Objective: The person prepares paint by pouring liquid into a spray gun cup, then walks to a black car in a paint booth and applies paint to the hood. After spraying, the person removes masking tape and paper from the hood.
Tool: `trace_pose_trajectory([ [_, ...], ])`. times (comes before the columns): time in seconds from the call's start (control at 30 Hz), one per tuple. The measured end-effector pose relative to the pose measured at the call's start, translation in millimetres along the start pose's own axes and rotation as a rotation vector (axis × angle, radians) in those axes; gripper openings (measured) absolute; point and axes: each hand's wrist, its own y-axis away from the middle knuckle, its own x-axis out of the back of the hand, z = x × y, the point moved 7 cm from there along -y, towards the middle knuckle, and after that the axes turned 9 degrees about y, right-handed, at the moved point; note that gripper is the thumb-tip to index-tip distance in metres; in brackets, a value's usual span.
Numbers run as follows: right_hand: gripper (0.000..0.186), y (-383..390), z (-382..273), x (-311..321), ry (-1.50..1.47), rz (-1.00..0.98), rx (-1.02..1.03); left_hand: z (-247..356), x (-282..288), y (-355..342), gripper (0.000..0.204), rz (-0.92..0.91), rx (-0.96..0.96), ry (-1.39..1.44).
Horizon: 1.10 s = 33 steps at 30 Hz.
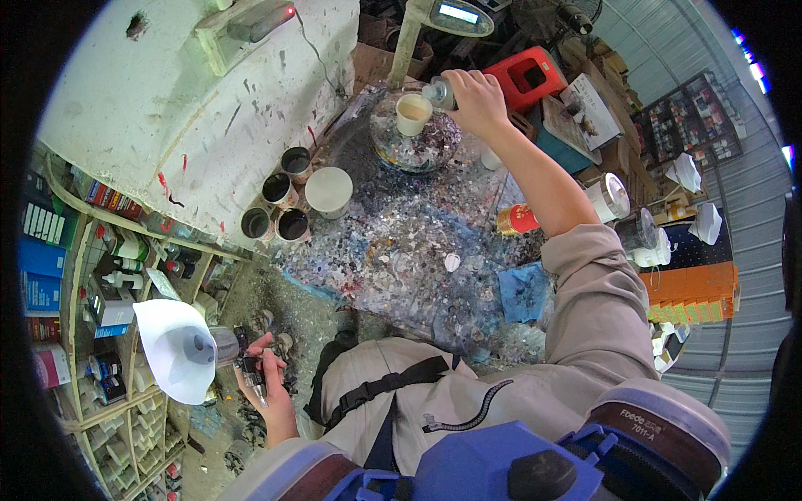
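Note:
My right hand (480,104) is closed around a clear bottle (438,93) tipped sideways, its mouth at the rim of a pale cup (412,125). Cream-coloured liquid shows inside that cup. It stands on the round, paint-crusted platform (401,152) of a scale, whose lit display (458,13) sits on a post behind. Down at the left, away from the table, my left hand (274,391) grips a spray gun (250,365). A white paper strainer (171,355) sits in the cup of that gun, its wide side facing left.
Several dark-stained paint cups (280,190) and a white tub (329,190) stand left on the splattered table (401,250). On the right are a red-and-gold can (518,219), a blue cloth (523,292) and a red canister (526,77). Shelves (125,401) line the left.

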Motion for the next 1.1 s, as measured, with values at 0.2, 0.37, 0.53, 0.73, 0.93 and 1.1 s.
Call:
trace_pose_trajectory([
  [0.2,0.074,-0.6,-0.5,2.7,0.007,-0.004,-0.004,1.3,1.3,0.2,0.017,-0.002,0.017,-0.01],
  [0.37,0.075,-0.5,0.7,5.9,0.008,-0.02,-0.024,1.7,1.0,-0.7,0.018,-0.005,0.006,-0.005],
  [0.53,0.075,-0.6,6.0,7.0,-0.039,-0.033,-0.085,-0.2,2.5,-1.4,0.019,-0.015,0.0,0.01],
  [0.73,0.076,-1.9,9.5,7.8,-0.063,-0.038,-0.103,0.3,3.6,-1.8,0.019,0.0,-0.008,0.009],
  [0.93,0.074,-1.8,8.0,11.3,-0.048,0.002,-0.067,3.2,2.7,-2.6,0.017,0.006,-0.003,-0.038],
  [1.1,0.075,-3.4,5.9,11.4,-0.032,0.0,-0.048,3.0,4.4,-4.6,0.017,-0.002,-0.016,-0.031],
])
